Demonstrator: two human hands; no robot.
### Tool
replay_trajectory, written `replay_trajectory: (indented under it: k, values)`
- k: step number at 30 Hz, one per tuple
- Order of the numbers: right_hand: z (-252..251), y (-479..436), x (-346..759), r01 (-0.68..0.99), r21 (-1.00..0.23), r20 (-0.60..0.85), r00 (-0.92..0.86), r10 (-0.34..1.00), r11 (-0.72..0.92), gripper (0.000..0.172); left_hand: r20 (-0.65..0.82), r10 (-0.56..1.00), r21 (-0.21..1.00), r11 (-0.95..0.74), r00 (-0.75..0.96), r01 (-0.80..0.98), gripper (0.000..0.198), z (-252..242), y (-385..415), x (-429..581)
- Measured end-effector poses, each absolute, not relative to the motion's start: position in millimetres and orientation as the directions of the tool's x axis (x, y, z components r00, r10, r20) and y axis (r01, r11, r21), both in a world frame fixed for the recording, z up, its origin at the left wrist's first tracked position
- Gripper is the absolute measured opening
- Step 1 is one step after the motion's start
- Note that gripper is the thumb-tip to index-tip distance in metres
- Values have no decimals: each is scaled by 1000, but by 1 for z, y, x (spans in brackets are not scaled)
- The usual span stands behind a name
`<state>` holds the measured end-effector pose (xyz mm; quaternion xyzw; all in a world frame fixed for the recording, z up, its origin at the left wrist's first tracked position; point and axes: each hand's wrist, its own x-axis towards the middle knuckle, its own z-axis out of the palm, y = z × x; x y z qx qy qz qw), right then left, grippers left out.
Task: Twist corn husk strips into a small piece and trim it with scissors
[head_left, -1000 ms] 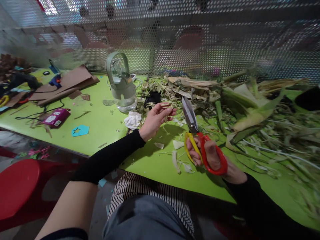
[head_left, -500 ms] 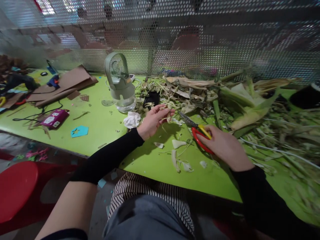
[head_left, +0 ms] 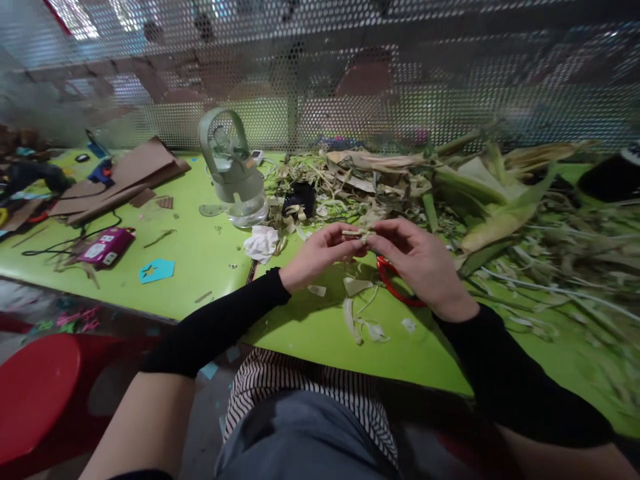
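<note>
Over the table, my left hand (head_left: 323,253) and my right hand (head_left: 420,267) meet, fingertips pinched on a small pale piece of corn husk (head_left: 369,225). It looks bunched or folded, and the fingers cover part of it. Red-handled scissors (head_left: 395,288) lie on the table just under my right hand, their blades hidden by it. Several cut husk scraps (head_left: 353,320) are scattered in front of my hands. Behind them spreads a heap of dry husk strips (head_left: 360,177), with larger greenish corn husks (head_left: 500,207) to the right.
A clear water bottle with a green lid (head_left: 237,177) stands left of the heap, near a crumpled tissue (head_left: 261,244). Further left are a purple box (head_left: 107,247), a blue paper cutout (head_left: 157,271) and brown cardboard (head_left: 120,177). A perforated metal screen (head_left: 310,87) borders the back.
My right hand has let go of the scissors, leaving them on the table, and moved left to the corn husk piece. My left hand has shifted slightly right and lower; both now pinch it.
</note>
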<state>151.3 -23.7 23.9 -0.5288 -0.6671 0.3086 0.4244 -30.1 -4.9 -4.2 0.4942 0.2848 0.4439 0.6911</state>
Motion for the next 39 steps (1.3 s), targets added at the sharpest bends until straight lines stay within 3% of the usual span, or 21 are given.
replay_trajectory:
  k: [11,17,27,33,39]
  values:
    - [27,-29,156,450,-886,108,-26,994,108,32,-2,915,941,138,404,-309,14,-9,-8,-24]
    - [14,-13,167,205,-979,-18,-38,999,-10,42,-127,944,892,244,305,-381,21,-10,-3,-25]
    - [20,-23,158,478,-864,105,-133,985,157,44,-49,939,958,141,341,-250,23,-5,-8,-24]
    - [29,-27,155,554,-783,202,-203,958,282,40,22,942,989,28,335,-144,23,-6,-4,-27]
    - [29,-29,152,605,-716,275,-214,938,348,42,39,943,987,14,329,-159,20,-6,-3,-28]
